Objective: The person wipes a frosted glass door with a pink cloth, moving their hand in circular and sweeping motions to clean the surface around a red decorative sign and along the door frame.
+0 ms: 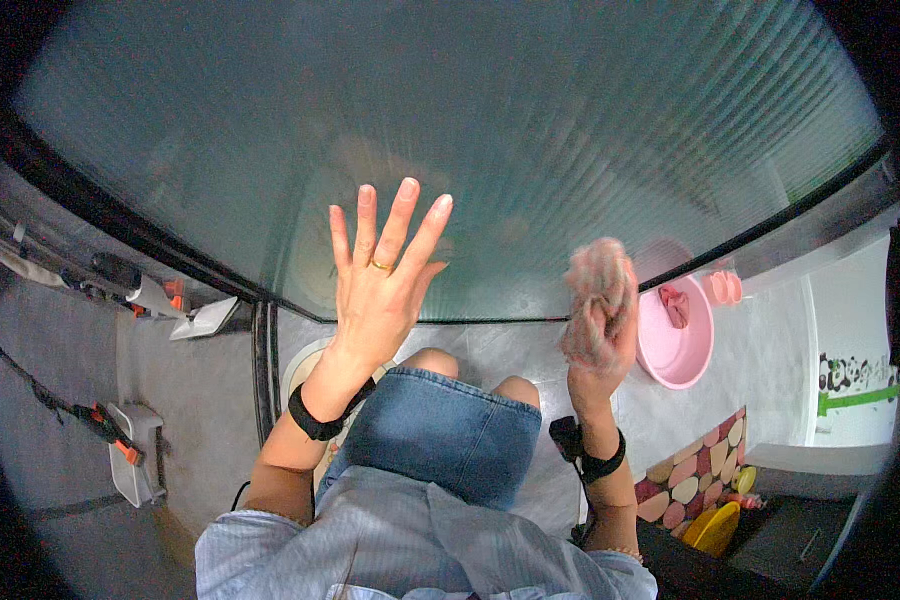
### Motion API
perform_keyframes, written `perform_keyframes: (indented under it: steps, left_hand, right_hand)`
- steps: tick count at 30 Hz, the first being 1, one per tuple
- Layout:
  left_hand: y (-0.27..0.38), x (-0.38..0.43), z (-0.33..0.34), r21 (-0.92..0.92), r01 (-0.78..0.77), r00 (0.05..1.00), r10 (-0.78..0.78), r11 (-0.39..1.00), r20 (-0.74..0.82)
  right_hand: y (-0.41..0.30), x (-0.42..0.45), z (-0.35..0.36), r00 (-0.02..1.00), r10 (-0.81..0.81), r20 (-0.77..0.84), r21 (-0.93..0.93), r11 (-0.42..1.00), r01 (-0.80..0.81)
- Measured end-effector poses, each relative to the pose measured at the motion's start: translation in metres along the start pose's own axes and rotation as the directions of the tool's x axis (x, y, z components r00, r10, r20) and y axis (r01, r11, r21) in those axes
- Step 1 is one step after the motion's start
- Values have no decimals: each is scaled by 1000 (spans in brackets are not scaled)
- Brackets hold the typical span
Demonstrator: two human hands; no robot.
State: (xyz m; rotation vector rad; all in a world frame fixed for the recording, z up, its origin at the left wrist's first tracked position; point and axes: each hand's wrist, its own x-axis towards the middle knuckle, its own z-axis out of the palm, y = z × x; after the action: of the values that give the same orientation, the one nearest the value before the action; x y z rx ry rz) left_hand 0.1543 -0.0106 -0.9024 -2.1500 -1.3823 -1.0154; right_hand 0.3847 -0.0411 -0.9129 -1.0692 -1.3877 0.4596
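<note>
A large ribbed glass panel (495,135) in a black frame fills the view before me. My left hand (382,262), with a gold ring on one finger, is raised at the panel with its fingers spread; it holds nothing, and whether it touches the glass I cannot tell. To the right, my right hand (619,337) grips a crumpled, greyish-pink cloth (600,300) in front of the panel's lower edge. The cloth looks slightly blurred and hides most of the fingers.
A pink basin (679,364) holding a red cloth (675,306) stands on the floor at right, near pink slippers (722,287). A pebble-patterned mat (694,472) lies lower right. A white dustpan (206,319) and a grey-white stool-like object (135,457) are at left.
</note>
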Motion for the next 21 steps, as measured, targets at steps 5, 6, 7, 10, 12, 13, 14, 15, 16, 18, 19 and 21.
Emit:
perform_keyframes:
  steps: [5, 6, 7, 10, 12, 13, 14, 15, 16, 18, 19, 21]
  left_hand:
    - [-16, -20, -26, -42, 108, 988, -112, 993, -111]
    - [-22, -24, -31, -18, 141, 982, -142, 990, -121]
    - [-28, -29, -35, 11, 175, 976, -172, 984, -131]
    - [-41, -37, -42, 66, 229, 964, -216, 971, -157]
    - [-44, -41, -46, 92, 274, 951, -255, 957, -174]
    - [-45, -41, -46, 87, 285, 947, -267, 955, -179]
    - [-45, -40, -45, 80, 296, 943, -277, 952, -184]
    - [-44, -44, -44, 75, 310, 939, -293, 948, -177]
    - [-43, -46, -43, 66, 321, 937, -307, 945, -164]
    - [-41, -50, -41, 58, 325, 937, -313, 944, -152]
    - [-40, -50, -40, 57, 326, 937, -315, 944, -151]
    - [-35, -49, -43, 77, 322, 942, -310, 944, -131]
  right_hand:
    - [9, 33, 10, 908, -414, 69, -95, 903, 419]
    - [11, 41, 16, 896, -435, 92, -134, 886, 444]
    - [12, 49, 23, 884, -454, 113, -169, 868, 468]
    - [42, 73, 50, 615, -760, 211, -498, 457, 736]
    - [62, 66, 65, 581, -781, 227, -568, 379, 731]
    - [66, 62, 71, 558, -807, 193, -544, 386, 745]
    - [70, 60, 75, 531, -809, 254, -537, 339, 773]
    - [76, 53, 77, 508, -801, 317, -523, 299, 798]
    - [81, 45, 78, 481, -791, 378, -508, 258, 822]
    - [107, 18, 80, 447, -653, 611, -456, 172, 873]
    - [112, 12, 83, 413, -621, 667, -416, 150, 897]
    - [112, 7, 77, 378, -552, 743, -367, 137, 920]
